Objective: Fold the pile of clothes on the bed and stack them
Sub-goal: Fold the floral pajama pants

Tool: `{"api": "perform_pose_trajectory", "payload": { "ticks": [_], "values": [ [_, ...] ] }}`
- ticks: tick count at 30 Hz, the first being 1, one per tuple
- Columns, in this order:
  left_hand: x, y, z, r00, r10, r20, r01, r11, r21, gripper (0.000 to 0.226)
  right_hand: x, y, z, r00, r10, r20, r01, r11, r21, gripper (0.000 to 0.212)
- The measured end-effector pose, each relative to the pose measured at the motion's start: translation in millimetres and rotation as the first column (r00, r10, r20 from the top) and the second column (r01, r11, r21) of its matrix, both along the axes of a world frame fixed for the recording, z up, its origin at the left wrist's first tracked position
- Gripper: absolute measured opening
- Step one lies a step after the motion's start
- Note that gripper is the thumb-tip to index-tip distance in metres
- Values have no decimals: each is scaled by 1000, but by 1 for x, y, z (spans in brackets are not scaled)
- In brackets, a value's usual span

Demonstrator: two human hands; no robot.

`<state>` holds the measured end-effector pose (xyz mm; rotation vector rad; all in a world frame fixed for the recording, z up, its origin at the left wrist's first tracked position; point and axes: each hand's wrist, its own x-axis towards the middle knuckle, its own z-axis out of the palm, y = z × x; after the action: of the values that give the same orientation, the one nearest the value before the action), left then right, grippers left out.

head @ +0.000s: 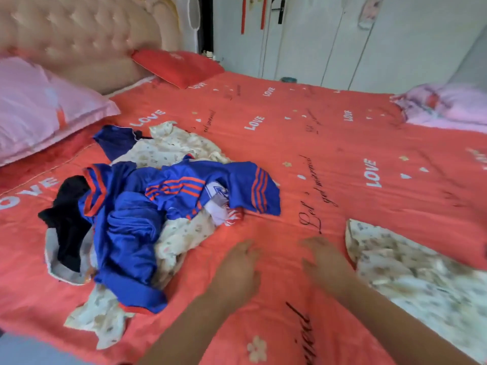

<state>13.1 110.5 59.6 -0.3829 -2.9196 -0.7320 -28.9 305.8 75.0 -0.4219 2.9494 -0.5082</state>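
Motion blur is softening both hands, so exactly how the fingertips are meeting the bed is hard to make out. The forearms are running out of the bottom edge. The left hand (237, 270) and right hand (325, 262) are lying side by side, a little apart, palms down over the red bed cover (316, 143), with the fingers (246, 248) stretched out loosely and holding nothing.

The pile of clothes (147, 206) is sitting unfolded on the left half of the bed, just left of the left hand. A blue jersey with orange stripes (237, 185) is sprawling across the top and hiding much of what is under it. A black garment (68, 214) is hanging off the left side, and cream patterned cloth (174, 146) is peeking out behind and below. A separate cream patterned piece (411, 272) is lying flat just right of the right hand, its lower right part cut off by the frame.

Open cover is stretching between the hands and far out toward the wardrobe doors (369, 43). A pink pillow (39, 106) and a red pillow (179, 65) are leaning by the padded headboard (79, 30). Pink bedding (448, 106) is bunching at the far right edge.
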Motion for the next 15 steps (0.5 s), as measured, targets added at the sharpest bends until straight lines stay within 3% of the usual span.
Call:
{"api": "perform_pose_trajectory", "payload": {
  "ticks": [3, 5, 8, 12, 15],
  "values": [
    [8, 70, -16, 985, -153, 76, 150, 988, 44, 49, 24, 90, -8, 982, -163, -98, 176, 974, 146, 40],
    [13, 117, -17, 965, -230, 125, 224, 973, 58, 48, 40, 140, -11, 961, -250, -114, 271, 932, 242, 55],
    [16, 168, -22, 933, -272, 237, 241, 959, 151, 56, 61, 189, -19, 937, -348, -8, 330, 881, 340, 73],
    [19, 214, -18, 915, -290, 279, 198, 928, 317, 72, 68, 208, -16, 911, -402, -92, 409, 909, 76, 37],
    [18, 225, -7, 925, -247, 287, 18, 786, 618, 67, 70, 198, 5, 891, -410, -197, 357, 898, -255, 34]
  ]
}}
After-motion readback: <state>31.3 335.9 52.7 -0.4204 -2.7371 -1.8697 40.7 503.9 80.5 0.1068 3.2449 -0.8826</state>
